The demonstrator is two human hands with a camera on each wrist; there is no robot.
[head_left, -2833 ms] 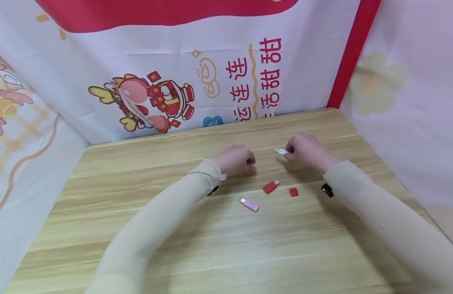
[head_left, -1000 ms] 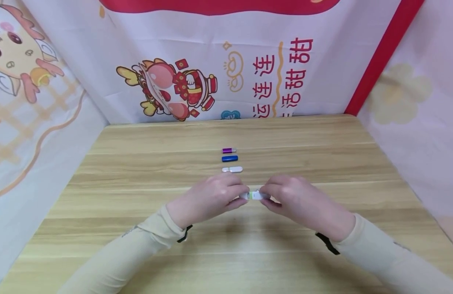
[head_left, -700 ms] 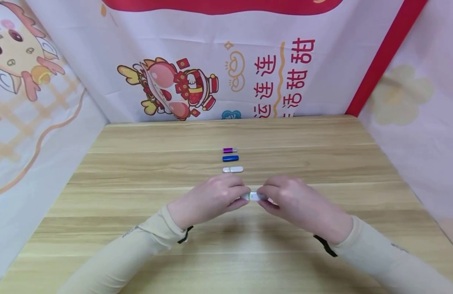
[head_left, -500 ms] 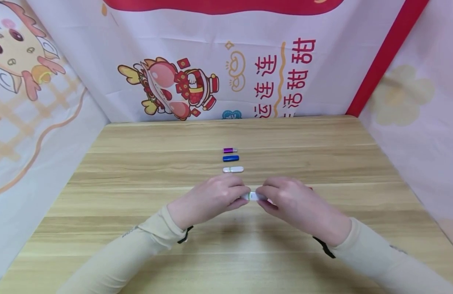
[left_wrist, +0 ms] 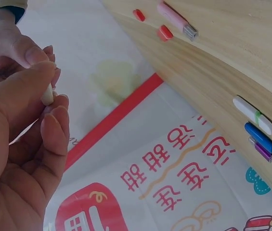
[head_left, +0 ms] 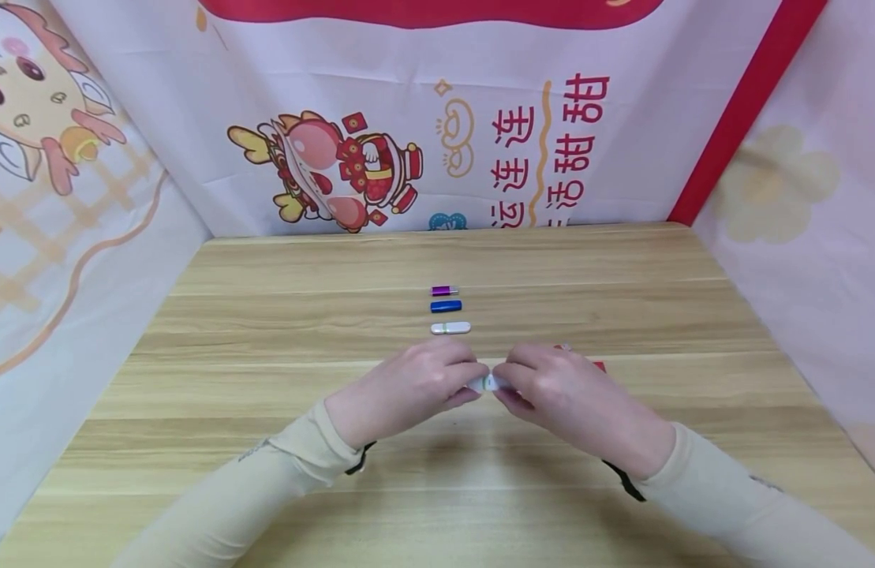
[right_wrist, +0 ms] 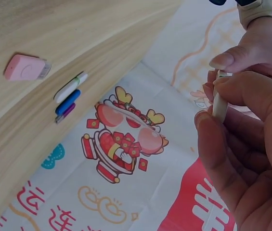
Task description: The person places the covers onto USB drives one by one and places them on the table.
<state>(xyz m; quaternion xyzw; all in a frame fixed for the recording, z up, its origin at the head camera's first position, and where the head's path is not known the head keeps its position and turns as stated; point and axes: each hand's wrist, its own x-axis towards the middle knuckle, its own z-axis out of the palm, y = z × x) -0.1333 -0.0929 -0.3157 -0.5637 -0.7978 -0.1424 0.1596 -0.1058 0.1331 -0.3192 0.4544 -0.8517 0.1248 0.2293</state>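
A white USB stick with a green band (head_left: pixel 489 383) is held level between both hands, above the middle of the table. My left hand (head_left: pixel 409 389) pinches its left end with thumb and fingers. The right end is pinched by my right hand (head_left: pixel 575 406), and much of the stick is hidden by fingertips. Just behind the left hand lies a second white USB stick (head_left: pixel 450 327), also green-banded. Beyond it are a blue USB stick (head_left: pixel 446 306) and a purple one (head_left: pixel 444 291), stacked in a column.
A pink USB stick (left_wrist: pixel 178 20) lies on the wooden table (head_left: pixel 302 315), hidden by the right hand in the head view. Red pieces (head_left: pixel 600 366) show just behind that hand. Printed cloth (head_left: pixel 380 71) hangs along the table's back and sides.
From being apart, the hands have come together at the stick. The gap in it seen a second ago has closed up. The head view has shifted; red pieces now show beside the right hand.
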